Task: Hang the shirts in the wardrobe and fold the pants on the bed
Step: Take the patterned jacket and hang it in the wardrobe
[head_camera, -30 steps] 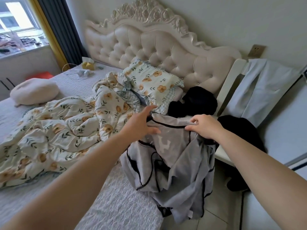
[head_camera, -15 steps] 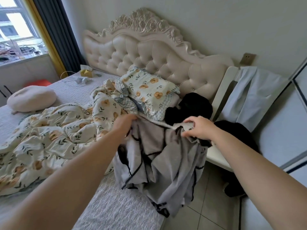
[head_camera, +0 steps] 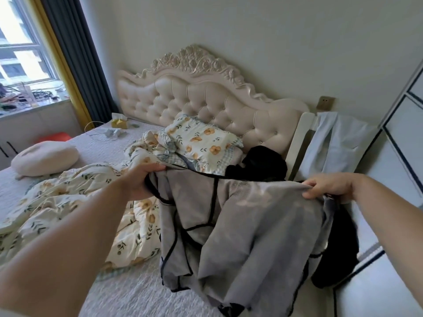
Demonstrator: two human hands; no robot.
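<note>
Grey cloth edged with black piping, the garment (head_camera: 251, 236) hangs spread between both hands above the near corner of the bed (head_camera: 128, 294), its lower folds bunched and draping over the mattress edge. The left hand (head_camera: 144, 181) has its fingers curled round one end of the top edge and the right hand (head_camera: 329, 186) pinches the other end. The two are held well apart, so the cloth is pulled taut along the top. This looks like a way to open the piece out and learn what it is, since from the folds I cannot tell whether it is a shirt or pants. That judgement decides its place: laid flat on the bed for folding, or carried to the wardrobe (head_camera: 402, 138), whose dark-trimmed panels stand at the right. Just behind the held edge a black garment (head_camera: 263, 165) lies heaped by the floral pillow (head_camera: 203, 140). A pale blue shirt (head_camera: 336, 143) is draped over the white chair (head_camera: 299, 138) between bed and wardrobe, with a dark piece (head_camera: 338, 259) hanging lower there. A rumpled floral duvet (head_camera: 68, 202) takes up much of the mattress to the left, so the bare quilted strip nearest the person seems the handiest folding space.
</note>
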